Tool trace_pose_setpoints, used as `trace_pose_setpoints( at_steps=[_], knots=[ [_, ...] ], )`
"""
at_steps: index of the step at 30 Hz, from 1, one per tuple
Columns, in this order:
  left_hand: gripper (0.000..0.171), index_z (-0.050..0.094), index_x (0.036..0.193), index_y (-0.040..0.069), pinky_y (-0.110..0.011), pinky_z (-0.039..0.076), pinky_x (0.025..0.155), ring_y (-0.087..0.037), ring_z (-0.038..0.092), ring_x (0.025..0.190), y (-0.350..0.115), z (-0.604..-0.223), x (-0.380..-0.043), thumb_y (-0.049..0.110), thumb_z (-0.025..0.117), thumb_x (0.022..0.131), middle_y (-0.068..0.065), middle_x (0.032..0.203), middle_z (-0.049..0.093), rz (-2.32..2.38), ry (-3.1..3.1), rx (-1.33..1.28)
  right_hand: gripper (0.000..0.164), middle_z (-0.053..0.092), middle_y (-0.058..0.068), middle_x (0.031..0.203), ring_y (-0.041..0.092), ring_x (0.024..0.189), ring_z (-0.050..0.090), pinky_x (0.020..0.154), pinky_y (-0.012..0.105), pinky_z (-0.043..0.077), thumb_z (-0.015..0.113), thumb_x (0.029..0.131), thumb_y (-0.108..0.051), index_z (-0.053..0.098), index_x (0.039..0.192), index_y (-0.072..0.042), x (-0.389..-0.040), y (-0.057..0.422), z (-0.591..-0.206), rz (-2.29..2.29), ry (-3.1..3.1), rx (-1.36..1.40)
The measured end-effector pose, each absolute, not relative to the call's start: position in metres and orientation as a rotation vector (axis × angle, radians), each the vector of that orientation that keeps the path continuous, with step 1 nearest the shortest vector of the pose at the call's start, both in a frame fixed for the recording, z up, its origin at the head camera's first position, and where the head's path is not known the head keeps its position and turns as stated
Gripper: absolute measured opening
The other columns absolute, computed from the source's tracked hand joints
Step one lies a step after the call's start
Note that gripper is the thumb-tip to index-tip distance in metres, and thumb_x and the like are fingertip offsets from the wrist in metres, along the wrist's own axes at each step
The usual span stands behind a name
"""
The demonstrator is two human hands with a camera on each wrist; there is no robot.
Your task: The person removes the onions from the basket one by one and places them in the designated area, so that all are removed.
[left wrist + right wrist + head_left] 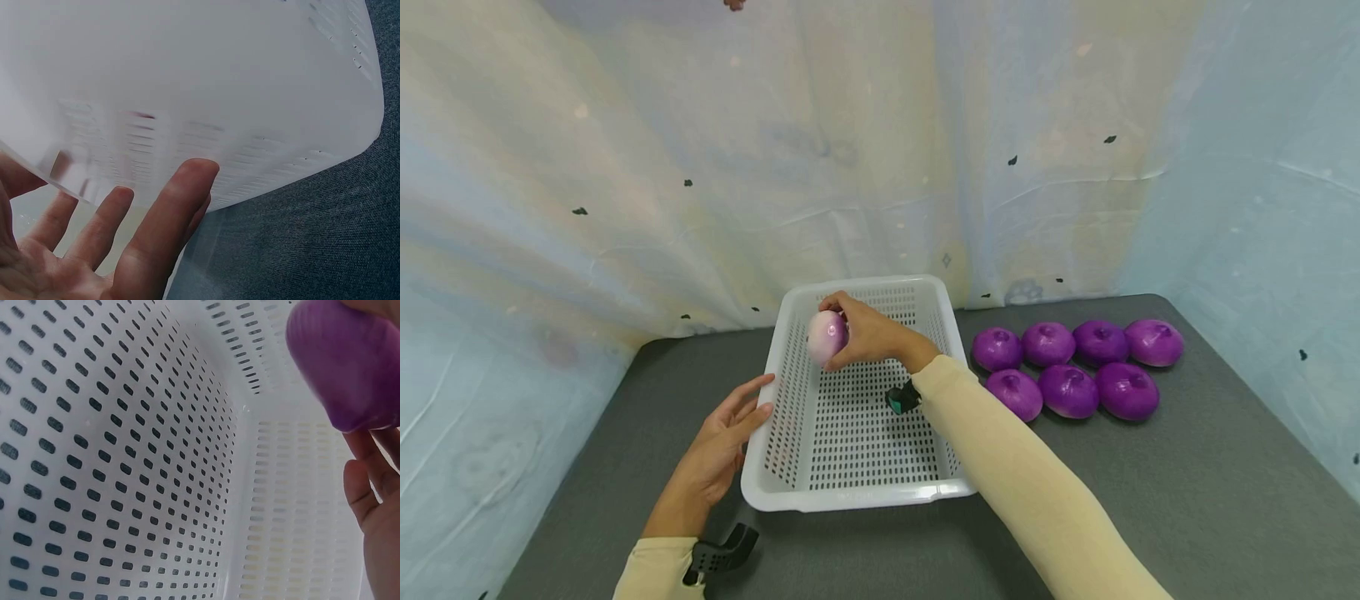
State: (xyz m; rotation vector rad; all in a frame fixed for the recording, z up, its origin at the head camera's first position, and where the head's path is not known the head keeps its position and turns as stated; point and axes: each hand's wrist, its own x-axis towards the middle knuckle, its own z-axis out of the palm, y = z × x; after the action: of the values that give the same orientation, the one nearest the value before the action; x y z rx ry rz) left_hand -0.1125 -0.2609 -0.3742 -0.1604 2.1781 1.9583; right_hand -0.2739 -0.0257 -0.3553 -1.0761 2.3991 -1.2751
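My right hand (874, 333) grips a purple and white onion (825, 338) over the far left part of a white perforated plastic basket (861, 507). Its thumb and fingers curl round the onion, whose purple end (347, 362) shows in the right wrist view. Beside the basket's left wall is my left hand (718, 446), fingertips right at the rim. From the left wrist, extended fingers (165, 219) lie along the outside of that wall. No other onion shows inside the basket.
Several purple onions stand in two rows right of the basket, among them a front-row onion (1069, 391) and a back-row onion (1153, 342). A grey table (1210, 467) carries everything. Pale patterned sheets (880, 150) hang behind and at the sides.
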Motion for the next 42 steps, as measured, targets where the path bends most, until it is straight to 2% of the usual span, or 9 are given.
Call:
trace_pose_setpoints(
  at_steps=[5, 9, 16, 23, 28, 31, 35, 40, 42],
  knots=[
    [0.061, 0.033, 0.154, 0.024, -0.039, 0.057, 0.079, -0.01, 0.065, 0.103, -0.2596, -0.3713, -0.1114, 0.031, 0.061, 0.1, 0.002, 0.139, 0.052, 1.95, 2.186, -0.157, 0.089, 0.048, 0.008, 0.138, 0.019, 0.119, 0.055, 0.105, 0.035, 0.047, 0.089, 0.07, -0.015, 0.033, 0.138, -0.009, -0.276, -0.0258, -0.356, -1.311, 2.39, -1.049],
    [0.06, 0.032, 0.154, 0.024, -0.038, 0.057, 0.078, -0.01, 0.065, 0.102, -0.2592, -0.3697, -0.1109, 0.029, 0.06, 0.101, 0.003, 0.137, 0.052, 1.953, 2.184, -0.157, 0.089, 0.044, 0.009, 0.14, 0.021, 0.12, 0.055, 0.105, 0.035, 0.046, 0.09, 0.068, -0.013, 0.031, 0.135, -0.009, -0.2776, -0.0263, -0.3563, -1.344, 2.383, -1.062],
    [0.06, 0.033, 0.154, 0.023, -0.038, 0.057, 0.077, -0.01, 0.066, 0.102, -0.2592, -0.37, -0.1109, 0.029, 0.06, 0.101, 0.007, 0.134, 0.054, 1.953, 2.184, -0.157, 0.099, 0.041, 0.012, 0.145, 0.023, 0.122, 0.052, 0.104, 0.038, 0.046, 0.089, 0.068, -0.014, 0.03, 0.148, -0.009, -0.2782, -0.0253, -0.3561, -1.339, 2.39, -1.059],
    [0.06, 0.033, 0.154, 0.023, -0.038, 0.057, 0.077, -0.01, 0.066, 0.101, -0.2589, -0.3698, -0.1113, 0.029, 0.059, 0.101, 0.008, 0.133, 0.055, 1.953, 2.181, -0.153, 0.087, 0.048, 0.007, 0.142, 0.021, 0.124, 0.05, 0.109, 0.041, 0.041, 0.088, 0.07, -0.026, 0.045, 0.144, -0.011, -0.2775, -0.0239, -0.3546, -1.218, 2.506, -1.102],
    [0.06, 0.033, 0.154, 0.023, -0.038, 0.058, 0.076, -0.01, 0.067, 0.1, -0.2592, -0.3703, -0.1118, 0.029, 0.059, 0.101, 0.011, 0.129, 0.056, 1.96, 2.178, -0.146, 0.086, 0.055, 0.004, 0.138, 0.02, 0.123, 0.049, 0.108, 0.041, 0.04, 0.089, 0.067, -0.036, 0.05, 0.141, -0.013, -0.278, -0.0231, -0.3535, -1.17, 2.583, -1.085],
    [0.06, 0.033, 0.154, 0.023, -0.037, 0.058, 0.075, -0.01, 0.067, 0.099, -0.2595, -0.3709, -0.1119, 0.028, 0.06, 0.101, 0.013, 0.127, 0.058, 1.97, 2.175, -0.137, 0.089, 0.053, 0.005, 0.139, 0.02, 0.121, 0.051, 0.102, 0.038, 0.045, 0.089, 0.068, -0.034, 0.047, 0.143, -0.011, -0.2782, -0.0234, -0.3535, -1.228, 2.525, -1.062],
    [0.06, 0.033, 0.154, 0.022, -0.036, 0.058, 0.075, -0.01, 0.067, 0.099, -0.2599, -0.3714, -0.1116, 0.028, 0.06, 0.101, 0.015, 0.125, 0.059, 1.975, 2.17, -0.13, 0.089, 0.048, 0.007, 0.138, 0.021, 0.117, 0.053, 0.095, 0.037, 0.05, 0.087, 0.071, -0.028, 0.041, 0.147, -0.017, -0.2778, -0.0234, -0.3537, -1.294, 2.455, -1.042],
    [0.059, 0.033, 0.154, 0.023, -0.037, 0.058, 0.075, -0.01, 0.067, 0.1, -0.26, -0.3713, -0.1112, 0.028, 0.059, 0.101, 0.014, 0.126, 0.058, 1.972, 2.169, -0.134, 0.078, 0.053, 0.003, 0.137, 0.02, 0.117, 0.051, 0.094, 0.038, 0.05, 0.084, 0.075, -0.032, 0.047, 0.143, -0.022, -0.2757, -0.0227, -0.3528, -1.287, 2.488, -1.058],
    [0.059, 0.033, 0.154, 0.023, -0.038, 0.058, 0.075, -0.011, 0.067, 0.1, -0.2599, -0.3714, -0.1109, 0.028, 0.059, 0.101, 0.013, 0.127, 0.058, 1.969, 2.17, -0.14, 0.075, 0.056, 0.003, 0.136, 0.02, 0.115, 0.052, 0.094, 0.037, 0.05, 0.084, 0.075, -0.034, 0.05, 0.139, -0.02, -0.2748, -0.0225, -0.3526, -1.284, 2.503, -1.041]
  ],
)
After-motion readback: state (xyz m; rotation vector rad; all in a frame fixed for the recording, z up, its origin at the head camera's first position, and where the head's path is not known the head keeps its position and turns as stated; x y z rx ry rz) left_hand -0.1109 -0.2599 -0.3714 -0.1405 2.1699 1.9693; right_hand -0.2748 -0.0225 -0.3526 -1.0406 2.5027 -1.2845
